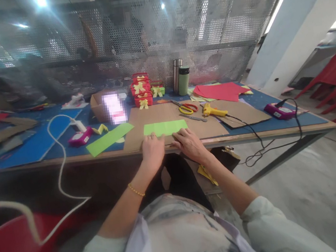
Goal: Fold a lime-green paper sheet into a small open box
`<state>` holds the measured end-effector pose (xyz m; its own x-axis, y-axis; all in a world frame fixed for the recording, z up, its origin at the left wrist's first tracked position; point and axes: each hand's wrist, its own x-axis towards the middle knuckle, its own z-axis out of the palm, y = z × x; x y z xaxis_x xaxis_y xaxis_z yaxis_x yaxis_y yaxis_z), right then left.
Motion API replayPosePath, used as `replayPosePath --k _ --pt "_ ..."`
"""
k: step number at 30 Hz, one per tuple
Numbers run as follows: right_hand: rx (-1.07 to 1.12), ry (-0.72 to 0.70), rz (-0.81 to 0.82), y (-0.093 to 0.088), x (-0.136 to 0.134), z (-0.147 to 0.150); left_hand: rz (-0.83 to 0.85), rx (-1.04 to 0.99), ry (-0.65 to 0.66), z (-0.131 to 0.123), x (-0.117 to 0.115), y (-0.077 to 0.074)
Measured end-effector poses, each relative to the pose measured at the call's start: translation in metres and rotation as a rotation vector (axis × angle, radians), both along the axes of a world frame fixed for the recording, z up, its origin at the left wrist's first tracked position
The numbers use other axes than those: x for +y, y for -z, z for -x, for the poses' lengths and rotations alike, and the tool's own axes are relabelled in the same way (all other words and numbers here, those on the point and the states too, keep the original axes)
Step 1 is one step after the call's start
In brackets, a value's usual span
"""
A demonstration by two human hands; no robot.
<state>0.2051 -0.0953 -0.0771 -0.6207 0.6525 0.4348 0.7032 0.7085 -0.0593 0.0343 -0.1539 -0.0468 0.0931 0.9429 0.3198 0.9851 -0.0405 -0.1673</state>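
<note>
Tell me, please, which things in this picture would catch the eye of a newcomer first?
Probably the bright green sheet in the middle, with the left hand and right hand at its near edge. Behind it, the stack of red boxes with yellow bows stands out before the mesh screen. Beyond the sheet to the right lie red-and-yellow-handled scissors and a yellow glue gun.

Bright green paper strip (165, 127), rectangular, faintly creased, lying flat and crosswise on brown cardboard (151, 115)
</note>
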Motion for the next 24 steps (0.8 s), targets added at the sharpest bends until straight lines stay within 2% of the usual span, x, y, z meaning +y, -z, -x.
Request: replayPosePath --k 5,9,12,18,24 --pt "0.016 -0.006 0.01 0.002 -0.001 0.001 -0.064 -0.032 -0.038 0.009 -0.009 0.01" --pt "0.033 -0.006 0.003 0.004 -0.001 0.001 -0.152 -0.068 -0.003 0.022 -0.016 0.017" --pt "0.044 -0.001 -0.016 0.005 -0.001 0.001 -0.151 -0.053 0.011 0.028 -0.016 0.018" --pt "0.044 0.01 -0.043 0.007 0.0 0.002 -0.085 -0.01 0.021 0.03 -0.01 0.014" --pt "0.002 0.029 -0.061 0.005 -0.004 0.004 0.044 0.064 0.023 0.022 -0.006 0.0"
